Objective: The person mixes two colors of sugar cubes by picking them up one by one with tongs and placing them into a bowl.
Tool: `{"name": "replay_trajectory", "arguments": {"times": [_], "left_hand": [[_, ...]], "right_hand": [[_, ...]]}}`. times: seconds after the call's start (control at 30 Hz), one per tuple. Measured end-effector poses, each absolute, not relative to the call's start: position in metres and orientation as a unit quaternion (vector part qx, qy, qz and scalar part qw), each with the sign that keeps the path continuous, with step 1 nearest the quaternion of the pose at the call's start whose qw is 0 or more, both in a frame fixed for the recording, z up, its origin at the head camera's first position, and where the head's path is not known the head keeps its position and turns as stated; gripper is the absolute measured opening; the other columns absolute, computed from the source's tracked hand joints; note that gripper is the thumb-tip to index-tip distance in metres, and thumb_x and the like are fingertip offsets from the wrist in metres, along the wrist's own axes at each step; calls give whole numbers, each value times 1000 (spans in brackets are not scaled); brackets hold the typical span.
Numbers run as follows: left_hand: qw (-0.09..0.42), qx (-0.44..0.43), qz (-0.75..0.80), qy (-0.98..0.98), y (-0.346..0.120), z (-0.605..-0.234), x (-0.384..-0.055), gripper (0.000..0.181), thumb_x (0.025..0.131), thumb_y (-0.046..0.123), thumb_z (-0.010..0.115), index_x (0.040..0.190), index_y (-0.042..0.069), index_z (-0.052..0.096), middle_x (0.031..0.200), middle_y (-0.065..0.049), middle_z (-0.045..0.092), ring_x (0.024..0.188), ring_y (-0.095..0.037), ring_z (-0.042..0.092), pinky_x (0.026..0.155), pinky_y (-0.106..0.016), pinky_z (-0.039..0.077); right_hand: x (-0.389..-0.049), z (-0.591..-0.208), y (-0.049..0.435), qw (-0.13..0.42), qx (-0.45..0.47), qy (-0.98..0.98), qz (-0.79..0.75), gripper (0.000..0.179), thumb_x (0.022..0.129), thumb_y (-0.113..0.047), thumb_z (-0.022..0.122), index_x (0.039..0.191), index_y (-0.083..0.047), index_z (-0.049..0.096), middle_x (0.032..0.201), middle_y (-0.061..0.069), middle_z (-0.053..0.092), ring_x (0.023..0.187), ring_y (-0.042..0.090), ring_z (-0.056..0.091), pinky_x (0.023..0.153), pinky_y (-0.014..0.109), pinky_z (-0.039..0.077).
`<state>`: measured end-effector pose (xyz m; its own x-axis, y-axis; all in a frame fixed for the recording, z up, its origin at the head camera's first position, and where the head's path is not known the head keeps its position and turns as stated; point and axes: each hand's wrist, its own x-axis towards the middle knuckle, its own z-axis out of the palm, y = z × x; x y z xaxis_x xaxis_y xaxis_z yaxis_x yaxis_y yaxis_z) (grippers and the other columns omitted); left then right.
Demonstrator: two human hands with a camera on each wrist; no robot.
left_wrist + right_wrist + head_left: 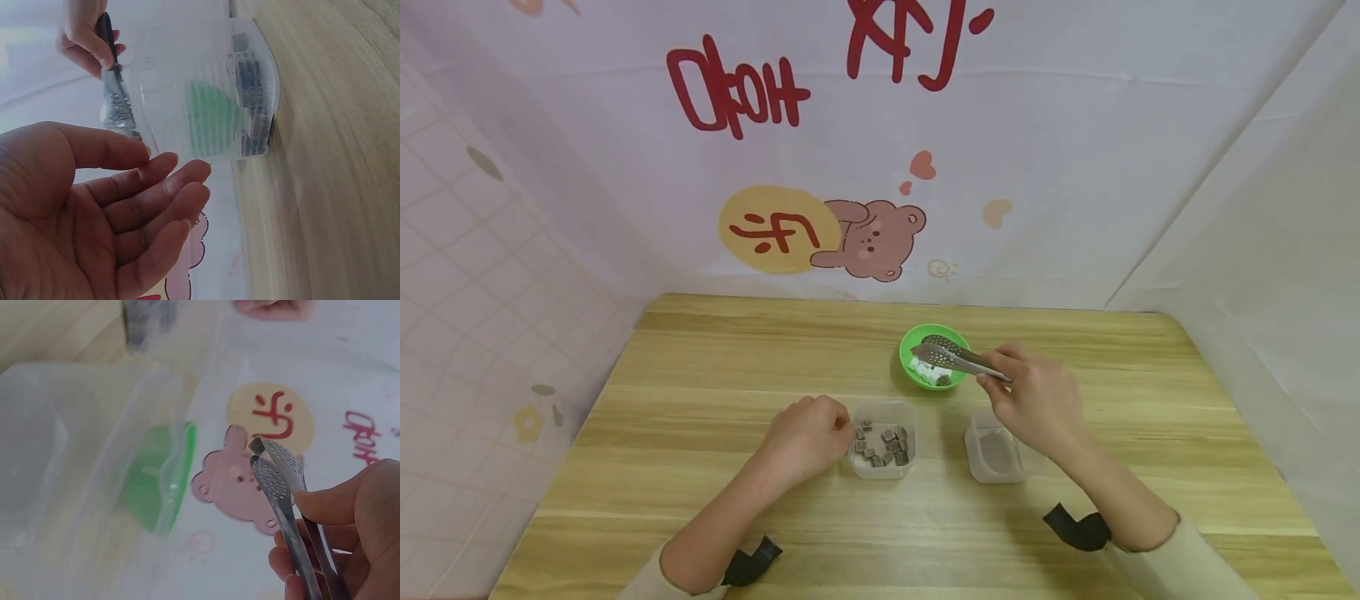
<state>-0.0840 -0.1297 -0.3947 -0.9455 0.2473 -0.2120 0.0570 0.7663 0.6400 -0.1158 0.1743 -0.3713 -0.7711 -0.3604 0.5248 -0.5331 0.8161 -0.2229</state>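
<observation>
Soft, diffuse light leaves a pale sheen on the yellowish wood-grain tabletop (936,533), lower centre, head view. The dimmer right wrist view shows a translucent plastic box (31,469) blurred at left.

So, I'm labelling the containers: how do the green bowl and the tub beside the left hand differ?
The bowl is green and round; the tub is clear and squarish. The bowl shows mostly white pieces; the tub, grey-brown cubes. Both stand on the table.

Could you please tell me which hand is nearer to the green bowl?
The right hand: it is just right of the green bowl, holding metal tongs across it in the head view. The left hand is farther off, beside the container of brown cubes.
</observation>
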Motion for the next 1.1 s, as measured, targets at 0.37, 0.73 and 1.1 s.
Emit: {"name": "replay_trajectory", "arguments": {"times": [0.37,0.73,1.1], "left_hand": [[143,83,333,928,-129,-395,-84,36,97,14,62,62,17,60,50,6,40,46,-10,35,47,-29,30],[141,82,335,928,-130,-395,-85,38,98,14,62,60,17,58,50,7,38,45,-10,33,46,-28,28],[142,84,334,928,-130,-396,-85,37,97,14,62,60,17,59,50,7,39,46,-10,34,48,-30,30]], "right_hand": [[-123,-381,186,202,194,-943,178,24,81,-11,82,104,-5,81,96,8,75,57,14,59,45,31,40],[-113,-375,175,238,246,-919,196,29,78,-23,84,103,-9,81,91,3,74,58,7,55,47,26,39],[-101,-372,163,197,315,-910,185,31,81,-26,84,105,-7,79,98,1,75,80,17,71,60,34,55]]}}
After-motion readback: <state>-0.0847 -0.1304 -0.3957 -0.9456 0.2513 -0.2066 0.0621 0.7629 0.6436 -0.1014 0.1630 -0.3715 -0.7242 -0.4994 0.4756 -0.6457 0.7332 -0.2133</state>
